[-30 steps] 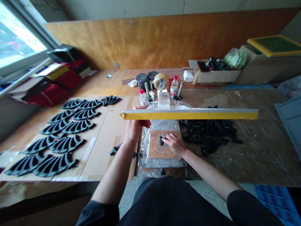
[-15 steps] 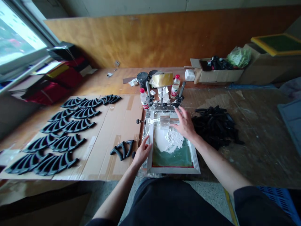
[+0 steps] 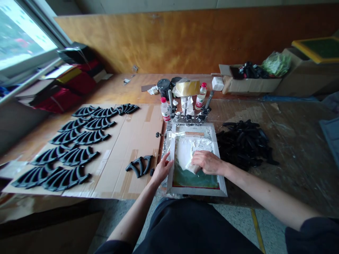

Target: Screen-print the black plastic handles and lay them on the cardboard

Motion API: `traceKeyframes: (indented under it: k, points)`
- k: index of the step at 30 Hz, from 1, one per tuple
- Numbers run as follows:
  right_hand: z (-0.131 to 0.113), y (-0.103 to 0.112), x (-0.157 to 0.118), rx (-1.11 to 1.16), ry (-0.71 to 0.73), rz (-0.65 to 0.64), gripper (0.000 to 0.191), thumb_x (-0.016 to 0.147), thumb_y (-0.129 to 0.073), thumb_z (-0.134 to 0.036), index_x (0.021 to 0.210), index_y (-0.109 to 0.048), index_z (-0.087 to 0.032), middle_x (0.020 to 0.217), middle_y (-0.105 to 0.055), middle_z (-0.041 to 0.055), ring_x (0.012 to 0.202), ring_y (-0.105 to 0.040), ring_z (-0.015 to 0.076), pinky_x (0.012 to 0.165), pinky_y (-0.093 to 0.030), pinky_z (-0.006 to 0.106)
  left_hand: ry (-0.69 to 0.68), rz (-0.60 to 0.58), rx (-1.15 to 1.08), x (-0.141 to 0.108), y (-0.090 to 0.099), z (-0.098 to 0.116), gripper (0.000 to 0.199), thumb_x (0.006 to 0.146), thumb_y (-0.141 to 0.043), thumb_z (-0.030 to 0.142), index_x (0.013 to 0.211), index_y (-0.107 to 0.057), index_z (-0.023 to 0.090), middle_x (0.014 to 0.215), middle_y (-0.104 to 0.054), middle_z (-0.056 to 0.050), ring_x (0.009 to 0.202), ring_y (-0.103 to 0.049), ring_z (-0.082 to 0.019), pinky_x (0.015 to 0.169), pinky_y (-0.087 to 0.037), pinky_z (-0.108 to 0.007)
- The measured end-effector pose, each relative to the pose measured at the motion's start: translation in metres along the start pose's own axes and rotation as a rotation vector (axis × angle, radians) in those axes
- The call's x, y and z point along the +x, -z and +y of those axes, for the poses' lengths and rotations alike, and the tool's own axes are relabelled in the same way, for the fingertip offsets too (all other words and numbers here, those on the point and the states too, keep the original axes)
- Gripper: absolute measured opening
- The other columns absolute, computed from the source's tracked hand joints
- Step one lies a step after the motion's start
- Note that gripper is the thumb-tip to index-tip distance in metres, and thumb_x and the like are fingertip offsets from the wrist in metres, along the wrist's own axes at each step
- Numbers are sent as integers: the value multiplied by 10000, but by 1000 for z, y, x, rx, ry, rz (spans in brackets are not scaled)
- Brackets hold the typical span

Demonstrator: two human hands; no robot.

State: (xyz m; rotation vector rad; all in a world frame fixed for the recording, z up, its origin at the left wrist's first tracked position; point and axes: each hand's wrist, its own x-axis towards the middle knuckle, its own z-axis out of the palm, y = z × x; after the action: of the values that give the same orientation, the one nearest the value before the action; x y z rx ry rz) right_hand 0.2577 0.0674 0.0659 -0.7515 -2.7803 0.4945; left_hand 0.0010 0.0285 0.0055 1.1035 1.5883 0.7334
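A silk-screen printing frame [image 3: 222,191] with a silver metal rim lies in front of me, its green mesh [image 3: 190,180] partly covered with white ink [image 3: 184,150]. My right hand [image 3: 208,162] is closed around a scraper [image 3: 194,168], whose blade sits in the ink around the middle of the mesh. The fingers hide most of the scraper. At the frame's left rim is my left hand [image 3: 162,171], thumb on the metal and fingers along its outer side. Metal clamps [image 3: 188,117] hold the frame at its far end.
Rows of black ribbed curved parts [image 3: 79,141] lie on cardboard [image 3: 119,141] at left, and a few more [image 3: 140,166] lie nearer. A black heap of parts [image 3: 245,143] is at right. Behind the clamps stand red-capped bottles [image 3: 200,96], a tape roll [image 3: 187,88] and a dark tub [image 3: 164,88].
My right hand has closed on the scraper and brought it from the frame's far part towards me through the ink. My left hand remains by the left rim. The view has shifted slightly.
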Motion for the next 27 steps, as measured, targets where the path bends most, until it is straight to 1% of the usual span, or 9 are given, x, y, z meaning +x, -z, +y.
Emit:
traceKeyframes:
  k: [4,6,9,12,14,18,22,24,27]
  points:
    - [-1,-10,6,-7,-137,169,287,769,-506,1,889,-674,-198,865,-666,44,911,-560,204,778,-459,306,-29,-55,17,1,3,-2,688,794,-581,531,1402,-465,230,645,-514,53,544,-433,-108,527,-335,-213]
    - [-8,-21,1,-53,-107,235,307,821,-461,-15,968,-675,-178,944,-674,80,970,-553,223,813,-471,337,-28,-68,16,0,4,-4,693,805,-566,550,1410,-449,231,649,-507,56,546,-431,-106,520,-331,-213]
    - [-15,-27,-7,-42,-52,211,297,845,-463,-37,985,-677,-186,937,-677,75,945,-562,218,811,-478,335,-14,-71,13,0,3,-5,684,812,-561,557,1405,-448,234,657,-508,57,546,-435,-101,518,-335,-212]
    - [-7,-15,6,-21,-168,213,164,863,-570,-140,955,-683,-215,857,-674,39,877,-582,203,788,-473,319,-8,-72,-8,-1,4,0,707,802,-580,556,1409,-443,222,636,-503,59,525,-431,-100,504,-331,-213]
    - [8,0,27,-29,-298,294,226,852,-652,-235,1078,-667,-238,924,-690,33,901,-598,203,797,-473,316,-19,-82,-45,-5,6,8,750,794,-593,565,1439,-404,233,608,-487,65,497,-416,-101,484,-322,-213]
    - [49,41,45,-74,-499,457,543,827,-703,-287,1341,-528,-299,1053,-696,26,894,-630,191,777,-481,303,-28,-37,-154,-20,14,39,683,811,-525,650,1374,-493,265,608,-528,43,491,-428,-112,468,-324,-215]
    - [91,71,-5,-101,-759,758,317,940,-530,-294,1206,-621,-148,882,-716,54,702,-634,124,675,-467,229,-87,58,-327,-28,19,81,637,841,-354,731,1087,-639,218,672,-607,-3,515,-485,-120,475,-356,-222]
    - [98,65,-33,-143,-862,793,349,972,-411,-277,1068,-660,-51,778,-710,72,612,-603,107,593,-462,199,-182,91,-436,-22,20,105,636,851,-319,733,1049,-625,212,737,-633,-16,559,-525,-123,508,-398,-225]
    - [83,26,-49,-192,-825,608,395,955,-406,-315,854,-687,-56,693,-684,38,572,-563,105,550,-490,201,-379,136,-525,-6,20,138,575,870,-382,679,1081,-611,196,837,-646,-37,742,-603,-153,633,-477,-243]
